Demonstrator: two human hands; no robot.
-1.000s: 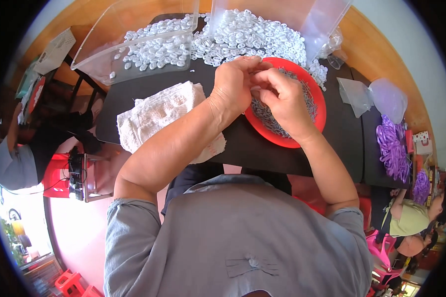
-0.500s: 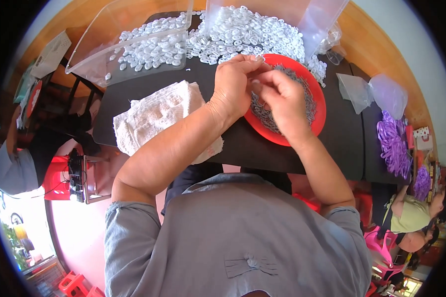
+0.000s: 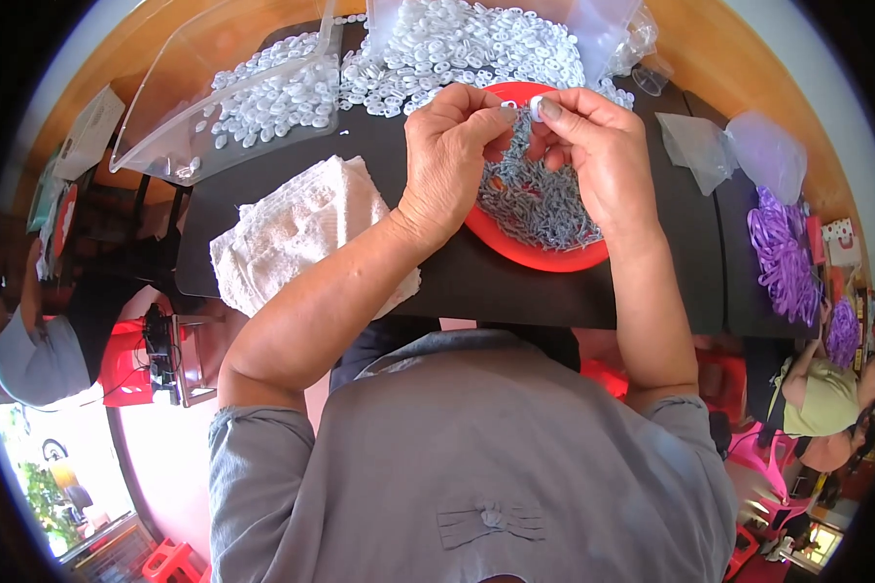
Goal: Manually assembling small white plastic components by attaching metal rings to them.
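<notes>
Above the far part of a red plate (image 3: 542,260), my two hands are raised a little apart. My right hand (image 3: 608,146) pinches a small white oval plastic piece (image 3: 538,109) between thumb and forefinger. My left hand (image 3: 447,155) is closed in a pinch too, with a small white plastic piece (image 3: 508,104) at its fingertips. A heap of thin grey bits (image 3: 544,209) fills the plate below my hands; their exact kind is too small to make out. Left of my left wrist lies a folded white cloth (image 3: 292,228).
Piles of small white plastic pieces (image 3: 476,49) cover the far side of the dark table (image 3: 651,262). More lie by a clear plastic bin (image 3: 180,126) at far left. At right are clear plastic bags (image 3: 768,160) and purple ribbon bundles (image 3: 780,257). Other people sit at both sides.
My hands have drawn apart, the right one moving up and to the right and turning. A white oval piece now shows in its fingertips. The view has shifted slightly.
</notes>
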